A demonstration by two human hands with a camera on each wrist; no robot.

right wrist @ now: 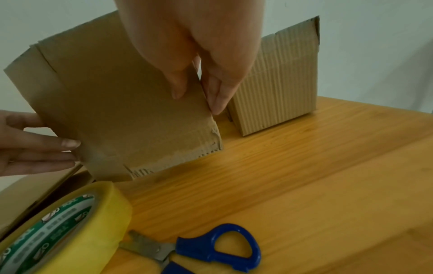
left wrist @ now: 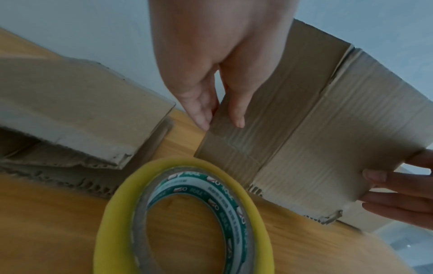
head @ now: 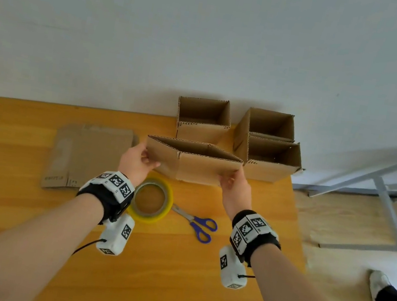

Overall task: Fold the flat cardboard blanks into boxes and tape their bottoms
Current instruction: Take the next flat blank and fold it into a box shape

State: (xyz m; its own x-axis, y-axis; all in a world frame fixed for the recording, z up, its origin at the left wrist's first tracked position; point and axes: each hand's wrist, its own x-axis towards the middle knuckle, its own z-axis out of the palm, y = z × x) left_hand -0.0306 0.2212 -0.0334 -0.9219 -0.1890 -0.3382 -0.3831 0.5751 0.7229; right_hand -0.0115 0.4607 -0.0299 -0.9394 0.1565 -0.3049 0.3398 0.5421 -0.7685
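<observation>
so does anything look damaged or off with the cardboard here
Slightly. The blank pinched by the left hand and right hand has a torn, frayed bottom corner with exposed fluting. It is also only half opened, a skewed diamond rather than square. The three finished boxes look fine.

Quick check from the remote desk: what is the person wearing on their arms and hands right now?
Hands and forearms are bare: no gloves, no sleeves. Each wrist carries a black strap, left and right, with white blocks bearing black-and-white square markers. A white camera pod hangs under each wrist, trailing a thin black cable.
</observation>
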